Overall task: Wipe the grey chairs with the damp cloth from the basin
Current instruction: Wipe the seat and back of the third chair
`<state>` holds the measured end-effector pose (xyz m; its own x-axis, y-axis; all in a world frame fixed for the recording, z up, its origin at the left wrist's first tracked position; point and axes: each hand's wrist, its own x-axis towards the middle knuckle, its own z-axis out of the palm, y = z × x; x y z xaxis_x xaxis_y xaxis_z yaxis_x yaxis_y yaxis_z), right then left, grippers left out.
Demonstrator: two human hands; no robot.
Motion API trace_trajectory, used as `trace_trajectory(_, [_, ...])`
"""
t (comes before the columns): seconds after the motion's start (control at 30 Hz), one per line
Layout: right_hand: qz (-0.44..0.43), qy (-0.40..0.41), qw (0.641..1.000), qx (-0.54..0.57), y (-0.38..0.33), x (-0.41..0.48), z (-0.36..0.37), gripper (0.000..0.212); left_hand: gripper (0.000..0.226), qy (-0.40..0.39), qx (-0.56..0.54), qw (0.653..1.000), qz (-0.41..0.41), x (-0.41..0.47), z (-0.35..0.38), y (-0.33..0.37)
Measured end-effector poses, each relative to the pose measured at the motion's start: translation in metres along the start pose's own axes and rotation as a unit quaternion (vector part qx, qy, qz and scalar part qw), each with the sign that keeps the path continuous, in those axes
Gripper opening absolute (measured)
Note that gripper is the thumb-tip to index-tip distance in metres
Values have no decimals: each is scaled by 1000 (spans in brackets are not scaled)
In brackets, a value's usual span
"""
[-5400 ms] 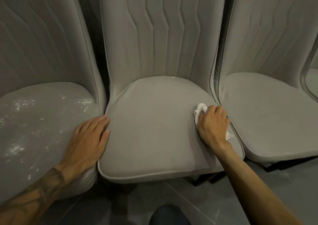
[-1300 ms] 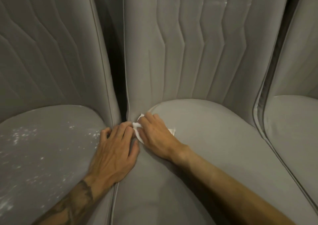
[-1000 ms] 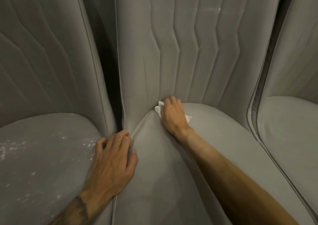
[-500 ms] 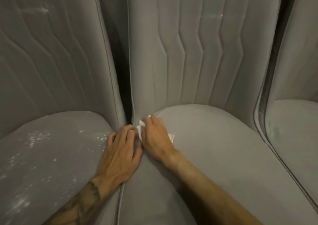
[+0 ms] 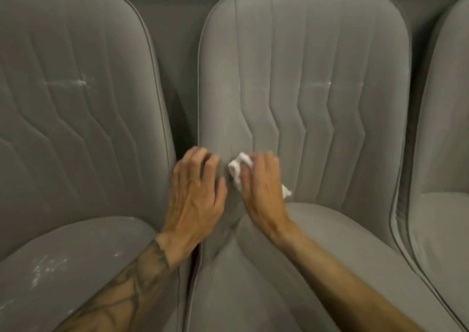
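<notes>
The middle grey chair (image 5: 317,83) had a white cloth (image 5: 237,169) pressed low on its back under the right hand (image 5: 261,187), with the left hand (image 5: 196,192) flat beside it at the edge.

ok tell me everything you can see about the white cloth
The white cloth is small, soft and crumpled into a wad, most of it hidden under the right hand, which presses it flat against the lower backrest of the middle grey chair, just above the seat. A bunched fold pokes out past the fingertips on the left, and a small corner shows below the hand's right edge. The left hand rests beside it; whether they touch is unclear. Dampness cannot be judged.
</notes>
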<state>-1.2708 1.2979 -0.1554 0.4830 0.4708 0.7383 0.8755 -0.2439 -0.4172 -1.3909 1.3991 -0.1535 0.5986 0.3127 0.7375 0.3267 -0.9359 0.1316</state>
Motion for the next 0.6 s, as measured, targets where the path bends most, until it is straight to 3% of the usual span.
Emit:
trace_trajectory(0.17, [-78, 76, 992, -68, 19, 91, -32, 24, 54, 59, 27, 998, 24, 79, 2, 4])
trace_trajectory(0.33, [-191, 122, 963, -146, 33, 170, -68, 31, 52, 103, 58, 993, 30, 145, -4, 4])
trace_trajectory(0.5, [-120, 210, 945, -221, 70, 230, -112, 31, 48, 134, 53, 988, 50, 176, -1, 1])
trace_trajectory(0.6, [-139, 149, 942, -266, 100, 186, -106, 32, 49, 147, 49, 987, 48, 173, 6, 0])
